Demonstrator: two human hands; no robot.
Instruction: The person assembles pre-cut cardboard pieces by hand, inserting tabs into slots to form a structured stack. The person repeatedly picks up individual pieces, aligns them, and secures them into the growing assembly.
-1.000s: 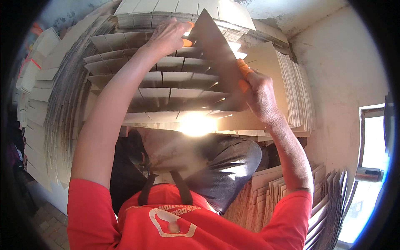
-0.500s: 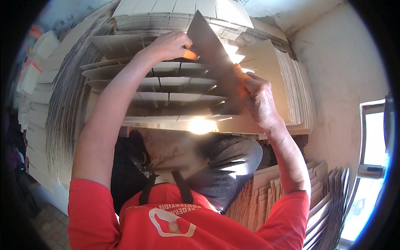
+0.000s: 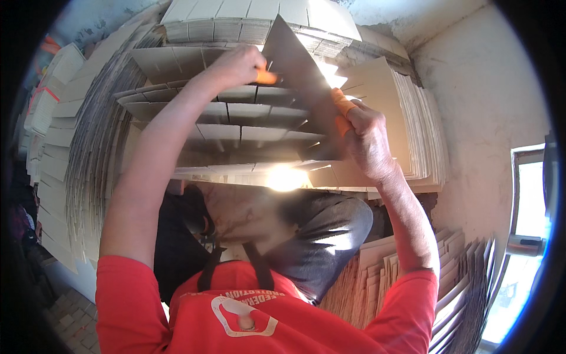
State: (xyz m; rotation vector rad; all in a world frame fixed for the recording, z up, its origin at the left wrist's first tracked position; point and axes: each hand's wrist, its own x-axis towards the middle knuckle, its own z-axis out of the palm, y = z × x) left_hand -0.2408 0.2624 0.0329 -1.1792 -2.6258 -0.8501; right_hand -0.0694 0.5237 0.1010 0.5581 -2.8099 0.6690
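Note:
A grey-brown cardboard sheet [image 3: 300, 74] stands tilted, with one corner pointing up and away. My right hand [image 3: 368, 138] is closed on its right edge, orange covers on the thumb and a finger. My left hand [image 3: 240, 64] is curled by the sheet's left edge. Its orange-covered digit points right, and whatever lies between those fingers is hidden. Under both hands run several slotted cardboard strips [image 3: 253, 134], standing on edge in rows from left to right. Glare partly washes out the lower right of these rows.
Stacks of cardboard sheets stand at the far side [image 3: 236, 29], at the left [image 3: 97, 135] and at the right [image 3: 421, 130]. More cardboard pieces [image 3: 383, 271] lean beside my right knee. A pale wall [image 3: 477, 94] and a bright window [image 3: 527, 200] are on the right.
My left hand has shifted slightly left, its orange-covered digit drawn back a little from the sheet. The right hand and the tilted sheet have hardly moved.

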